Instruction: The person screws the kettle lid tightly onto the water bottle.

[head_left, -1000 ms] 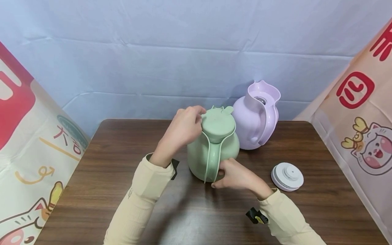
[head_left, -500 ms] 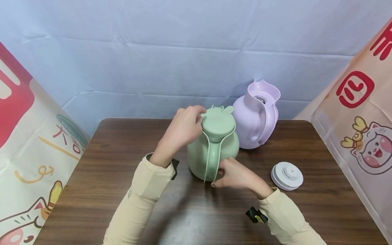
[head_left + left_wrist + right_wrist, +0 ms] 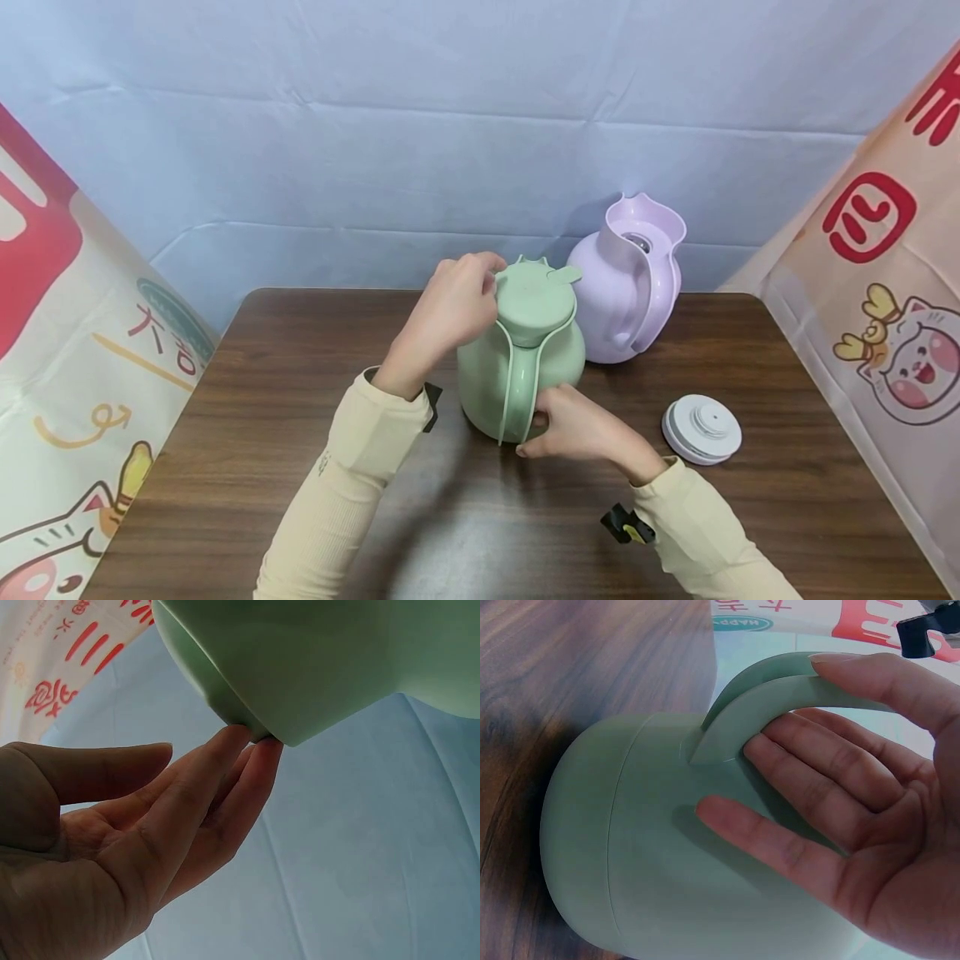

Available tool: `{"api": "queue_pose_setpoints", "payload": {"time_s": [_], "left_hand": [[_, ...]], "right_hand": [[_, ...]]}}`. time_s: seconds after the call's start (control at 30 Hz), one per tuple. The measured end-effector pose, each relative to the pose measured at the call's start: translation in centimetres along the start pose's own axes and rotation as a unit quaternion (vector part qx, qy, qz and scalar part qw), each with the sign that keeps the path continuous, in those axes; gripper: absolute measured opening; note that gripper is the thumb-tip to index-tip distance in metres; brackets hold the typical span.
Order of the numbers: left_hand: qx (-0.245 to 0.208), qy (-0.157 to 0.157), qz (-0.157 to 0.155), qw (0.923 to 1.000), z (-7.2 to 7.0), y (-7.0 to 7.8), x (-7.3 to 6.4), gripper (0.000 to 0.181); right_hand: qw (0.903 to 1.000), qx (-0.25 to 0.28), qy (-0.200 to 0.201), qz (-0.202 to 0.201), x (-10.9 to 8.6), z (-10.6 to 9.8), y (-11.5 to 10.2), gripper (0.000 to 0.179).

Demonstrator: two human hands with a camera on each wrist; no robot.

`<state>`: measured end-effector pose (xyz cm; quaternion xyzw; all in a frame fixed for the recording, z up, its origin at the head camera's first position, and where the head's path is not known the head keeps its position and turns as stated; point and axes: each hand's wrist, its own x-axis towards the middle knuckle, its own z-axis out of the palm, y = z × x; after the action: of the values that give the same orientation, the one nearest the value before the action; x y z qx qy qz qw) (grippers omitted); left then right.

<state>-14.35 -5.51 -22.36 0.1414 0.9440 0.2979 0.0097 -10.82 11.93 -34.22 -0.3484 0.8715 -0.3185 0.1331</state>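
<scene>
A green thermos jug [image 3: 483, 383] stands upright mid-table with its handle [image 3: 521, 400] toward me. At its top sits a round green lid [image 3: 534, 302] whose tab [image 3: 564, 275] points to the right. My left hand [image 3: 457, 300] reaches over from the left. In the left wrist view its fingertips [image 3: 264, 750] touch the rim of the lid, while the thumb stays apart. Low on the jug, my right hand [image 3: 573, 425] holds the handle. The right wrist view has its thumb on the handle's outer side, two fingers inside the loop and another finger stretched along the body.
Behind the green jug to the right stands a lilac jug [image 3: 607, 296], its mouth uncovered. A white round stopper [image 3: 702, 429] lies on the brown wooden table [image 3: 315, 375] at the right. Pale cloth [image 3: 375, 167] hangs at the back, with printed sheets on both sides.
The lid's tab has swung clockwise, further right and toward me. My left hand has shifted slightly up and right with it; my right hand keeps its place on the handle.
</scene>
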Motion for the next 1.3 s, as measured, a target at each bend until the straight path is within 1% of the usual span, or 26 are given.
{"api": "queue_pose_setpoints", "payload": {"time_s": [0.2,0.5,0.67,0.87,1.03,1.13,1.3], "left_hand": [[-0.006,-0.005,-0.004,1.0000,0.1,-0.1,0.3,0.039],[0.000,-0.005,0.006,1.0000,0.3,-0.3,0.8,0.037],[-0.009,-0.009,0.004,0.9999,0.2,-0.4,0.5,0.036],[-0.016,-0.003,-0.002,0.9999,0.2,-0.4,-0.3,0.036],[-0.021,-0.001,-0.001,0.9998,0.1,-0.2,-0.9,0.037],[-0.016,0.003,0.004,0.9999,0.2,-0.1,-0.9,0.037],[-0.009,0.001,0.001,1.0000,0.3,-0.1,-0.6,0.037]], "right_hand": [[1.0000,-0.001,0.000,-0.001,0.0,0.0,0.0,0.017],[1.0000,0.001,0.002,0.000,0.0,0.1,0.0,0.017],[1.0000,0.001,0.002,0.003,0.0,0.1,0.0,0.017],[1.0000,0.002,0.000,0.006,0.0,0.1,0.0,0.018],[1.0000,0.002,-0.001,0.001,0.0,0.1,0.0,0.019],[1.0000,0.004,0.000,-0.003,0.0,0.1,0.1,0.018],[1.0000,0.004,0.001,-0.001,0.0,0.0,0.0,0.017]]}}
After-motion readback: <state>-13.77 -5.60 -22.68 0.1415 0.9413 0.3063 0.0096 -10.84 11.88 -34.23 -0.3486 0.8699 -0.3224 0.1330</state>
